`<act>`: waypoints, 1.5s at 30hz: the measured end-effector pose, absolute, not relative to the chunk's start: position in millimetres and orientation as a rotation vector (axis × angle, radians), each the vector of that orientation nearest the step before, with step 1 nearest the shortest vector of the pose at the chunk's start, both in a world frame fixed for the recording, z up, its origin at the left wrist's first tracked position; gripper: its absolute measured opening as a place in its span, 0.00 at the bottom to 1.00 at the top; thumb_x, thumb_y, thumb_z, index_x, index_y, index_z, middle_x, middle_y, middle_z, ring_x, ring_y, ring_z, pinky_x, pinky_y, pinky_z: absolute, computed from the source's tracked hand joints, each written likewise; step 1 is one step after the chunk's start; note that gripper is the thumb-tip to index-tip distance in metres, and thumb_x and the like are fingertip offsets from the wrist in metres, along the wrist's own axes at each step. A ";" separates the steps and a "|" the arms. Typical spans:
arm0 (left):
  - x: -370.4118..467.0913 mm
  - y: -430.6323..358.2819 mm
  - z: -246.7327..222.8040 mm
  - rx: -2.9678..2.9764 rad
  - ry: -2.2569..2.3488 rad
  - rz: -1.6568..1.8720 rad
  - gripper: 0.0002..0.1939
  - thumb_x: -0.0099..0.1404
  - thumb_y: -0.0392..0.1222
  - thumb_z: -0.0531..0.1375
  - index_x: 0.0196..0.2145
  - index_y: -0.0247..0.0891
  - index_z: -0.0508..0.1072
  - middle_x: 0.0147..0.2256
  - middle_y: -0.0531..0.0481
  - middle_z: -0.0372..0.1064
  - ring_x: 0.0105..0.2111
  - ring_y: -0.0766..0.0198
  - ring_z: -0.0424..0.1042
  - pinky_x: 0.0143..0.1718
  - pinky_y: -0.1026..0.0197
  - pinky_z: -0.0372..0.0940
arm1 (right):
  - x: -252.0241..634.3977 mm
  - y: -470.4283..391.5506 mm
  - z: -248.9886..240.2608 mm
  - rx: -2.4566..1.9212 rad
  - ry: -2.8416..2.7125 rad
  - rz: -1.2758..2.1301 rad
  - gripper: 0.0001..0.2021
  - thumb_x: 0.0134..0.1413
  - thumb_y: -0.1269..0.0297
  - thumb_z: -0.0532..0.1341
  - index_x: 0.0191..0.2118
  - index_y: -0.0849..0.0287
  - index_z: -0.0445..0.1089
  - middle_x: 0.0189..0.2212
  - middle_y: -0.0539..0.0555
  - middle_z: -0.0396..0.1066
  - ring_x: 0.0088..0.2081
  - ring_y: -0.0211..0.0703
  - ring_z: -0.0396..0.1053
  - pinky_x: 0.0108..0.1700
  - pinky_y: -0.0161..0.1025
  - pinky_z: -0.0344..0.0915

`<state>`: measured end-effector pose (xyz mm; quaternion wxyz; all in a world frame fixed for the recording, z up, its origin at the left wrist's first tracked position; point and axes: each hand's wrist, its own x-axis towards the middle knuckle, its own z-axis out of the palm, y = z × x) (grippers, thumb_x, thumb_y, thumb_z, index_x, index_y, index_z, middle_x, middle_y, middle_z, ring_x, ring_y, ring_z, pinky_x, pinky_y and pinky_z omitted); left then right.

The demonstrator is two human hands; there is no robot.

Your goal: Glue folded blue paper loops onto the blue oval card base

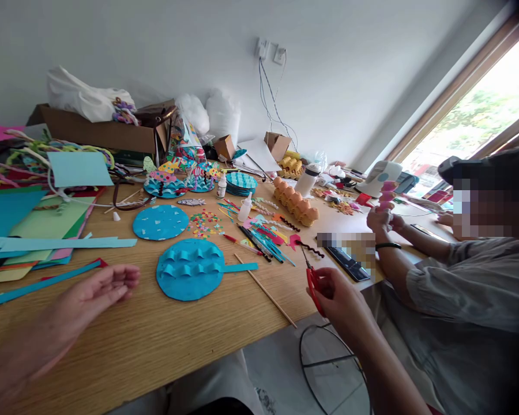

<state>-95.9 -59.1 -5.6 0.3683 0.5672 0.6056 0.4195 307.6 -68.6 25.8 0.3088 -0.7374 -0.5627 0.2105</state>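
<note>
My left hand [96, 293] hovers over the table's near left side, empty, its fingers loosely bent and apart. Close to its fingertips is a long blue paper strip [38, 285] with a red end. In my right hand [337, 294] is a pair of red-handled scissors [313, 291], blades pointing away from me. Between my hands lies a blue paper disc [190, 288] bearing two rows of raised paper loops. A short blue strip [244, 267] sticks out from its right side. A thin wooden stick [268, 294] lies slanted beside the disc, over the table edge.
A second blue disc [160, 222], a glue bottle [244, 208], pens [259, 245] and an egg carton [294, 202] stand or lie beyond. Coloured paper sheets [47, 225] pile at left. At right, a co-worker's hands [379, 220] hold a pink piece. A stool [333, 363] is below.
</note>
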 end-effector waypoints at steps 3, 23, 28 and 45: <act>-98.0 -57.6 7.5 1.083 1.472 1.080 0.16 0.56 0.45 0.59 0.44 0.46 0.70 0.45 0.51 0.72 0.48 0.55 0.69 0.44 0.58 0.69 | 286.8 -83.1 18.2 -1.608 -1.170 1.029 0.15 0.38 0.55 0.66 0.32 0.58 0.66 0.22 0.48 0.67 0.23 0.38 0.62 0.26 0.35 0.55; -85.3 -11.2 24.1 1.033 1.321 0.895 0.23 0.57 0.43 0.61 0.50 0.39 0.63 0.46 0.40 0.71 0.50 0.54 0.68 0.47 0.54 0.65 | 200.7 -65.8 -2.9 -1.141 -0.796 1.681 0.20 0.36 0.59 0.71 0.35 0.62 0.66 0.35 0.57 0.74 0.34 0.42 0.73 0.32 0.34 0.64; -78.5 16.8 26.3 1.640 1.564 0.644 0.26 0.57 0.51 0.51 0.50 0.36 0.65 0.49 0.41 0.69 0.49 0.54 0.68 0.42 0.58 0.67 | 199.5 -73.2 -2.3 -1.006 -0.719 1.757 0.18 0.39 0.63 0.70 0.38 0.63 0.68 0.36 0.61 0.75 0.34 0.42 0.73 0.30 0.32 0.62; -41.1 69.7 1.8 2.093 1.712 0.336 0.19 0.55 0.39 0.49 0.42 0.41 0.73 0.46 0.48 0.72 0.48 0.54 0.68 0.50 0.57 0.60 | 186.0 -98.9 -8.4 -1.110 -0.708 1.687 0.18 0.38 0.61 0.70 0.37 0.61 0.68 0.38 0.57 0.73 0.35 0.41 0.72 0.33 0.34 0.64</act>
